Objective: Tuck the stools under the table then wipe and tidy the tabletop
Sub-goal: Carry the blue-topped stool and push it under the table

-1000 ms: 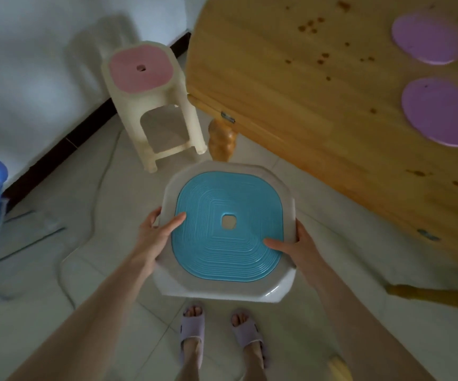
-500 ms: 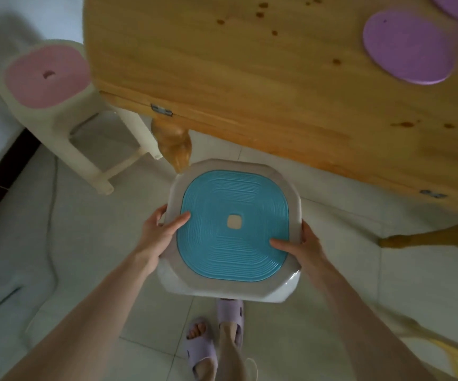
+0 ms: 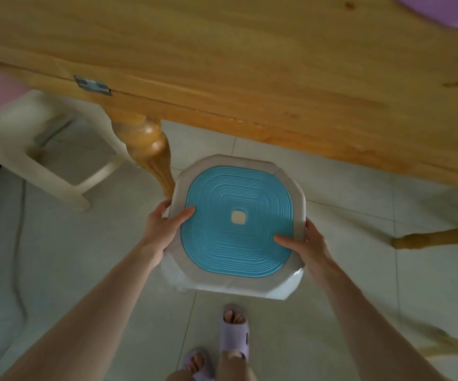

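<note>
I hold the blue-topped stool (image 3: 238, 224) between both hands, just in front of the wooden table (image 3: 222, 64) edge and not yet under it. My left hand (image 3: 161, 229) clamps the seat's left rim: the thumb (image 3: 185, 214) lies flat on top, its tip reaching the ribbed blue pad, while the other fingers (image 3: 164, 206) wrap over the pale edge and disappear beneath it. My right hand (image 3: 308, 243) grips the right rim the same way, thumb (image 3: 284, 240) pressed onto the blue pad and the remaining fingers hidden under the seat, so I cannot tell how they lie there. The seat sits level between my two palms, its square centre hole midway between the thumbs. The stool's far-left corner is just beside the turned table leg (image 3: 150, 149); I cannot tell whether they touch, nor whether the stool's feet are on the tiled floor (image 3: 84, 257). A pink-topped stool (image 3: 16, 149) stands to the left, partly under the table corner. A metal hinge (image 3: 91, 85) shows on the table's edge, and a purple mat (image 3: 442, 12) lies on the tabletop at the upper right. Another table leg (image 3: 436, 237) shows at the right. My feet in lilac slippers (image 3: 234, 336) stand behind the stool.
</note>
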`<control>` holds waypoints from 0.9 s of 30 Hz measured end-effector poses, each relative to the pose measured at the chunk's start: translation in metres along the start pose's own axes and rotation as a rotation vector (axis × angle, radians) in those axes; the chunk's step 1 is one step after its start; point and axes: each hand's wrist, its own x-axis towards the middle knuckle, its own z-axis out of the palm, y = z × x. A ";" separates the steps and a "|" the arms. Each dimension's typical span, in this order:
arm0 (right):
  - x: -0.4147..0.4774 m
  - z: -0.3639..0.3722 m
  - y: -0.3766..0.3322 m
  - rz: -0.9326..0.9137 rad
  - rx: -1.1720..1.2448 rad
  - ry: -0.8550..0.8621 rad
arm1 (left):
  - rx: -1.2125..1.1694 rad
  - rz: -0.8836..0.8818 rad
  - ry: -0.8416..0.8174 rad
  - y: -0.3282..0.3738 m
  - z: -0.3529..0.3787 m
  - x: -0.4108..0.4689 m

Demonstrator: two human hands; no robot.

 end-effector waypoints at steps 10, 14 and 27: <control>0.036 0.000 -0.001 -0.077 0.023 0.008 | -0.042 0.071 0.001 -0.007 0.015 0.039; 0.037 0.002 0.002 -0.096 0.036 0.013 | -0.050 0.091 -0.007 -0.008 0.016 0.041; -0.033 0.021 0.038 -0.038 0.164 0.056 | -0.029 0.034 0.023 -0.064 0.008 -0.020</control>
